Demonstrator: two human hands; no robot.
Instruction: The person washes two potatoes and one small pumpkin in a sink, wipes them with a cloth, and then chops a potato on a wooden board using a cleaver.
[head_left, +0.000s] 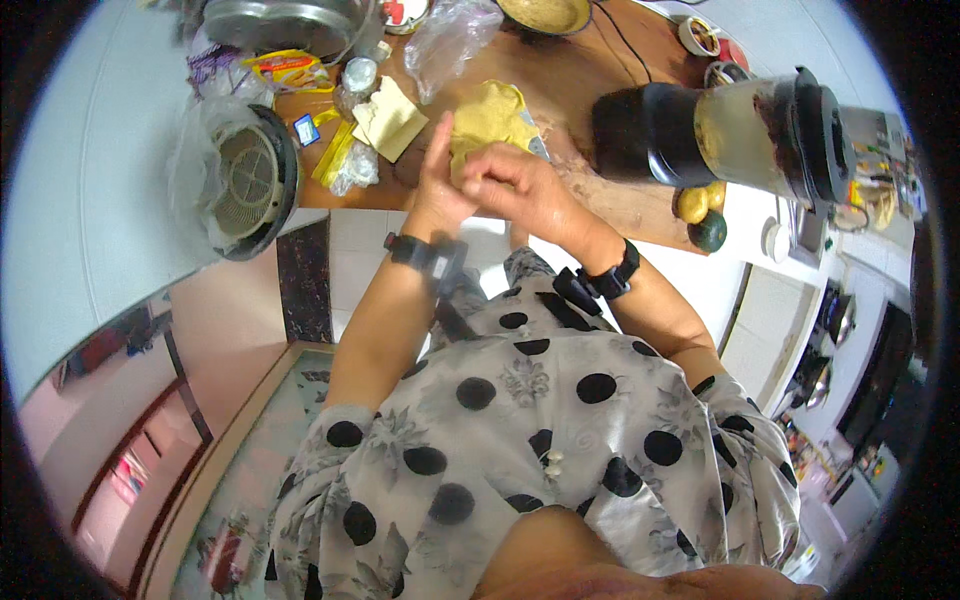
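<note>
Over the front edge of the wooden table (637, 214), my two hands are together. My left hand (441, 199) has one finger pointing up and away; its other fingers are partly hidden. Curled fingers of my right hand (525, 187) rest against the left palm. Whether something small lies between them cannot be seen. Just beyond, a flattened yellow dough-like mass (487, 116) lies on the table, with a grey, flat edge (535, 139) showing under its right side. Both wrists wear black straps.
To the right, a blender (739, 135) lies across the table near yellow fruits (692, 204) and a dark green one (707, 231). Leftward are torn paper (390, 120), a jar (358, 79), yellow packaging (334, 154) and a round basket (251, 180). Behind sit a plastic bag (450, 41) and a bowl (547, 13).
</note>
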